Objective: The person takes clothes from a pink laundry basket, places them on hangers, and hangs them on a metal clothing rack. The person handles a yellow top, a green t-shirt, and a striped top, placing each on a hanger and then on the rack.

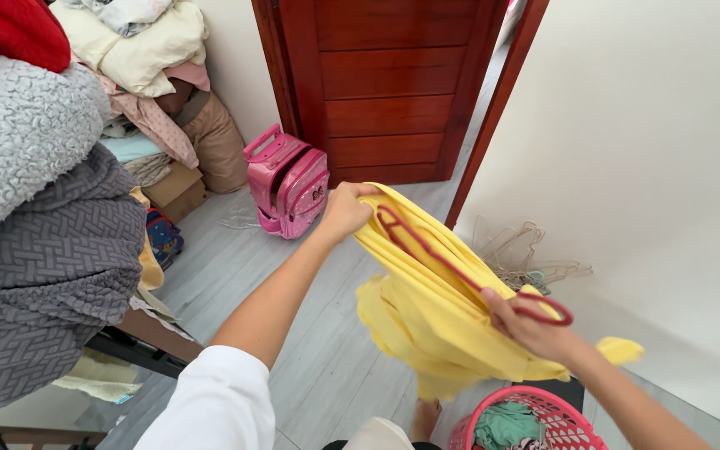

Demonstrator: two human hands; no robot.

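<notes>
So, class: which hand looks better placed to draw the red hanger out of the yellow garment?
Probably the right hand: it grips the red hanger at its exposed end, clear of the cloth. The left hand bunches the yellow garment at the hanger's far end, steadying it.

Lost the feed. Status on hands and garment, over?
Left hand grips yellow garment; right hand holds red hanger. Pink basket below.

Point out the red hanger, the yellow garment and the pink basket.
red hanger (452,268), head view, on its long bar.
yellow garment (427,321), head view, mid fabric.
pink basket (493,400), head view, on its rim.
</notes>
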